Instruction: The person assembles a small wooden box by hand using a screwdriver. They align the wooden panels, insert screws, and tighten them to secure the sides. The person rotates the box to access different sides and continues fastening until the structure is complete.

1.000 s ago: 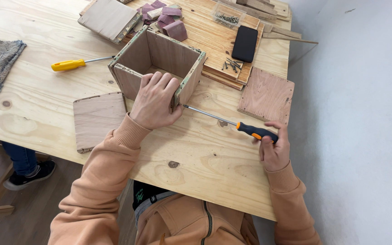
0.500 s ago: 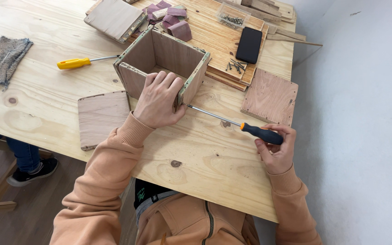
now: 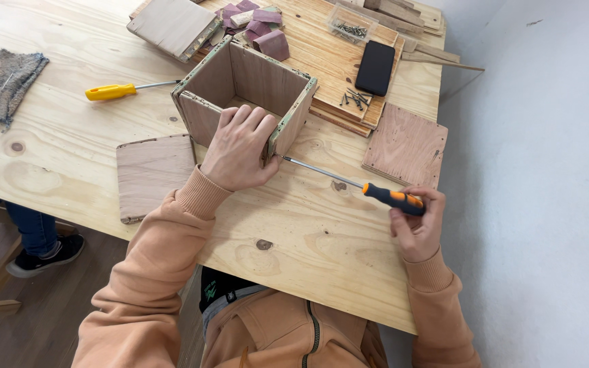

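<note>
An open wooden box frame point(image 3: 257, 85) of four plywood walls stands on the pale wooden table point(image 3: 56, 170). My left hand point(image 3: 240, 146) is clamped over its near corner, fingers on the top edge. My right hand point(image 3: 416, 228) holds the orange-and-black handle of a long screwdriver point(image 3: 349, 182). The shaft lies almost level with the table and its tip meets the box's near right corner, next to my left thumb.
A loose plywood square point(image 3: 153, 174) lies left of my arm, another point(image 3: 407, 144) right of the box. Behind are a yellow-handled screwdriver point(image 3: 114, 90), grey cloth point(image 3: 5, 83), black phone point(image 3: 375, 67), loose screws point(image 3: 354, 99), a small screw tray point(image 3: 351, 28), wood blocks point(image 3: 260, 27). A person's foot point(image 3: 46, 252) shows below.
Both hands and the screwdriver keep the same hold; only the view shifts a little. The right hand seems to turn slightly on the handle.
</note>
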